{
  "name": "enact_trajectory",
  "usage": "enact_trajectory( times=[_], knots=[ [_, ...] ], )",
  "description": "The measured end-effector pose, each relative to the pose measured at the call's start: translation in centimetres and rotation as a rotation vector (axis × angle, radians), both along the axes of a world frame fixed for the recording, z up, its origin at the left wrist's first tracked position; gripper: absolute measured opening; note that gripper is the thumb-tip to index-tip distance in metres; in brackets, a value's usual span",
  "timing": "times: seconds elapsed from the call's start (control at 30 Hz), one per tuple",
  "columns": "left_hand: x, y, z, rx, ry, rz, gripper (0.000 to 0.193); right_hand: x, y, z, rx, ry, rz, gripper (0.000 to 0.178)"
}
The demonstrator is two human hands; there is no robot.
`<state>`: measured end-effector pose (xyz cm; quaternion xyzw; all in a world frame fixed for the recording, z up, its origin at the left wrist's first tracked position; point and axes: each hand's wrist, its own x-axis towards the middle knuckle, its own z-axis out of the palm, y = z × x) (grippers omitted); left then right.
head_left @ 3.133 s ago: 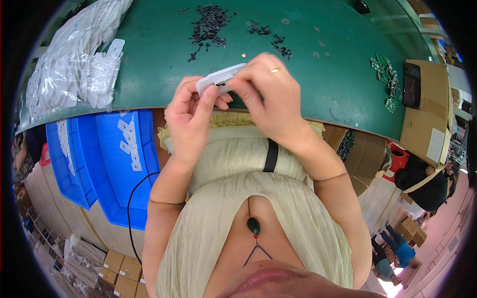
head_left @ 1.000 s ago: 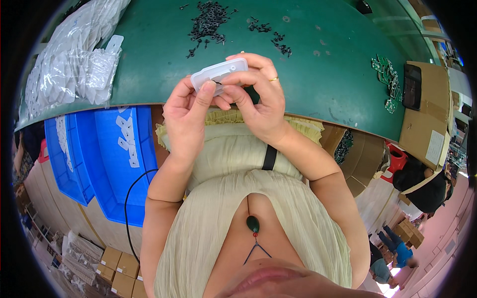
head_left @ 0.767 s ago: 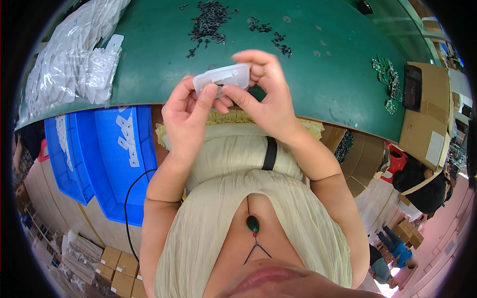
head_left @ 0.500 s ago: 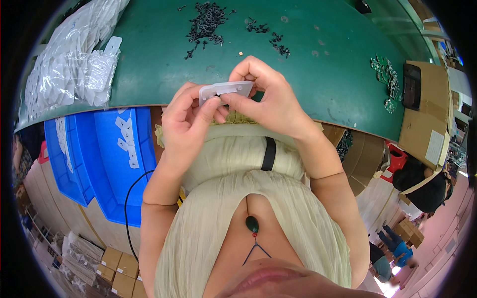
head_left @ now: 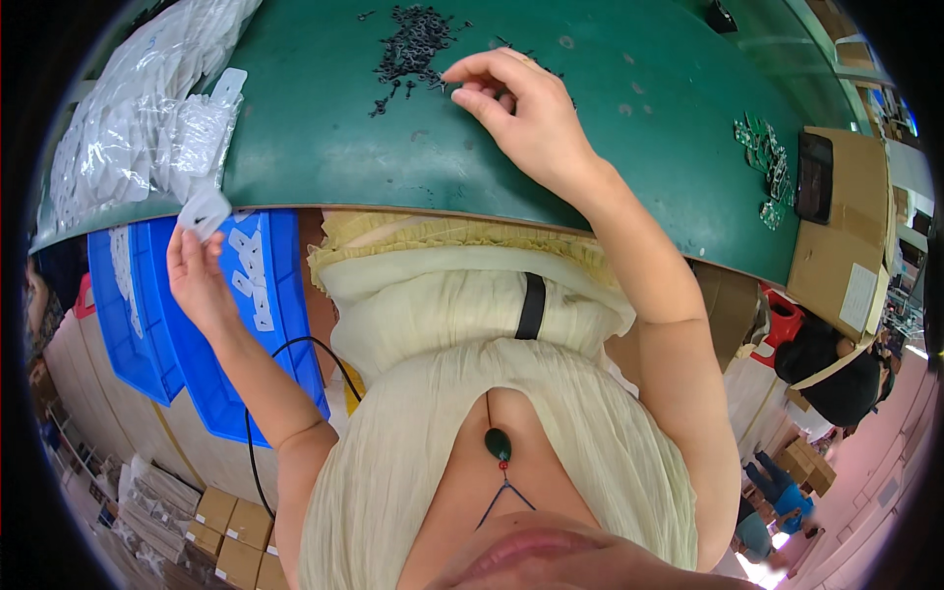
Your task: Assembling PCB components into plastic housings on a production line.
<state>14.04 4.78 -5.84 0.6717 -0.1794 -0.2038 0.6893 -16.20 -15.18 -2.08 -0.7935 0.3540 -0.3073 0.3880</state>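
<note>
My left hand (head_left: 202, 280) is at the left, over the blue bins at the table's edge. It pinches a translucent white plastic cover (head_left: 206, 212) by its lower end; a small black piece shows on the cover. My right hand (head_left: 531, 118) reaches over the far middle of the table with thumb and index finger a little apart. Its fingertips are at the right edge of a pile of small black plastic parts (head_left: 413, 41). A tiny part lies by the fingertips, and I see none clearly gripped. The other fingers are curled and partly hidden.
Clear bags of white plastic pieces (head_left: 128, 118) lie on the green table (head_left: 324, 138) at the left. Blue bins (head_left: 211, 364) with white pieces stand below. Small green circuit boards (head_left: 767, 167) and a cardboard box (head_left: 846, 226) are at the right. A black cable (head_left: 252, 442) hangs at the left.
My hands have parted. The left has carried the white plastic cover left, over the bins. My right hand has let go of it and moved up to the black parts.
</note>
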Motion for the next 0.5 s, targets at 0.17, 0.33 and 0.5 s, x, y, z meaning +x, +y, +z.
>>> enact_trajectory(
  times=[0.17, 0.33, 0.5],
  knots=[
    [10.0, 6.2, -9.2, 0.104, -0.047, 0.205, 0.024, 2.3, -0.7, -1.6, -0.387, 0.079, 0.103, 0.014],
    [12.3, 8.9, -18.3, 0.331, 0.122, 0.249, 0.017, 4.5, -0.8, -2.2, -0.491, 0.176, 0.201, 0.014],
    [11.1, 8.4, -22.6, 0.554, 0.303, 0.283, 0.012, 4.8, -0.8, -1.8, -0.54, 0.232, 0.235, 0.009]
  ],
)
